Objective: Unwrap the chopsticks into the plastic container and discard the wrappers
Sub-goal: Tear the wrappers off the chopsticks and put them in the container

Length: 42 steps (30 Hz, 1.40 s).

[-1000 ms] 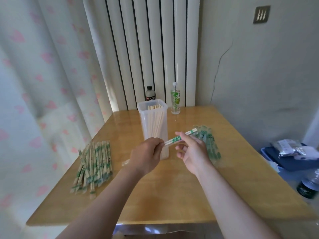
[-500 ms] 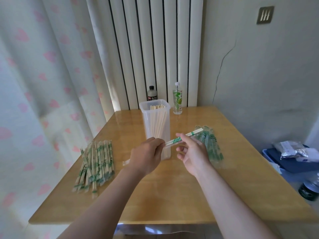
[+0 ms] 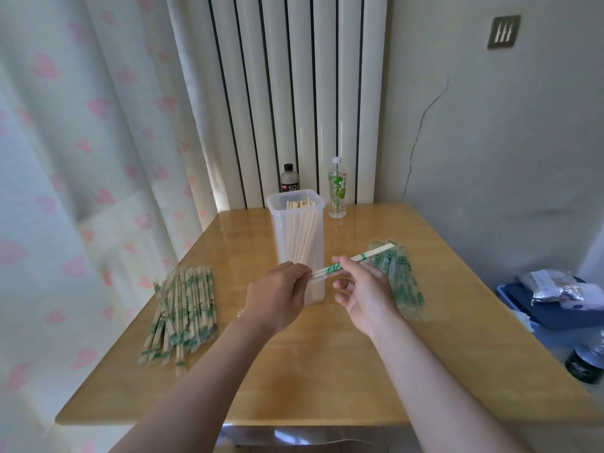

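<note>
Chopsticks (image 3: 354,257) in a green-print wrapper sit btw both hands, slanted, just in front of the plastic container (image 3: 277,237) and above the table (image 3: 310,371). L hand (image 3: 277,295) has its fingers curled round the near end. R hand (image 3: 362,289) pinches the pair by the green band w/ thumb and forefinger, other fingers loosely spread. I can't tell how much of the sleeve is off, or which end is bare. Step in hand, as I read it: strip the wrapper. I'd keep one hand firm on the wood and pull the film straight along the sticks w/ the other, no twisting, so the thin plastic doesn't tear partway. Then drop the pair upright into the container, which already holds plenty, and lay the film on the empty wrappers (image 3: 403,286) at right. Wrapped pile (image 3: 183,308) at left is big, so lots to go
</note>
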Each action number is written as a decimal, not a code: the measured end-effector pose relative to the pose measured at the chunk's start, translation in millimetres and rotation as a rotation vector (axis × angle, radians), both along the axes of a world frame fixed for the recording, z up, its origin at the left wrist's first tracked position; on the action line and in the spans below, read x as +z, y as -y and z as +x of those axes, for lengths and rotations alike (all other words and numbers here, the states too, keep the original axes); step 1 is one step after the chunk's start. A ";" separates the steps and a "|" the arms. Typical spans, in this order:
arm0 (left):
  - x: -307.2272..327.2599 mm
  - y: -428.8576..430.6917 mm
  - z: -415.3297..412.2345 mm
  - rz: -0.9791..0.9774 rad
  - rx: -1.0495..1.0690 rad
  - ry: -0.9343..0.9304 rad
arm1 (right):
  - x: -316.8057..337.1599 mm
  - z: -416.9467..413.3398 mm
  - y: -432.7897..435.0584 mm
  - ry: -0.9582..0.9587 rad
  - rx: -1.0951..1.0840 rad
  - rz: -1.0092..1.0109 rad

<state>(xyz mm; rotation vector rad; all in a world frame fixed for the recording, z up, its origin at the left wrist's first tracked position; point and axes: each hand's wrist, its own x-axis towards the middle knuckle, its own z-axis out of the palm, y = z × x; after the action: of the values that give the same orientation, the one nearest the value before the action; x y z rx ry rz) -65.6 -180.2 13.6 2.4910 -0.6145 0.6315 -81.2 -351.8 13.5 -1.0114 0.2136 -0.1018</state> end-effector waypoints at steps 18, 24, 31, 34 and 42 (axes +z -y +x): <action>0.8 -4.6 -0.9 0.043 -0.018 -0.036 | -2.5 0.2 -1.8 0.003 0.006 -0.018; 12.7 2.7 -2.9 0.003 -0.064 -0.250 | -5.8 -0.8 -4.1 -0.021 -0.016 -0.060; 18.4 7.9 -1.1 0.092 -0.112 -0.124 | -3.6 -3.3 4.7 -0.013 -0.049 0.018; 21.9 -2.0 0.9 0.177 -0.051 -0.134 | -3.5 -2.8 21.8 -0.031 -0.125 0.068; 45.5 -42.7 10.7 -0.141 0.276 -0.027 | -6.8 0.0 47.5 -0.048 -0.278 0.095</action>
<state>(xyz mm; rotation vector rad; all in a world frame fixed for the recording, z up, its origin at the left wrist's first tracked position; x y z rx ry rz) -54.9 -137.5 59.0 2.4657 -0.2075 0.7148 -81.2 -399.2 6.7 -0.8860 0.3996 -0.3176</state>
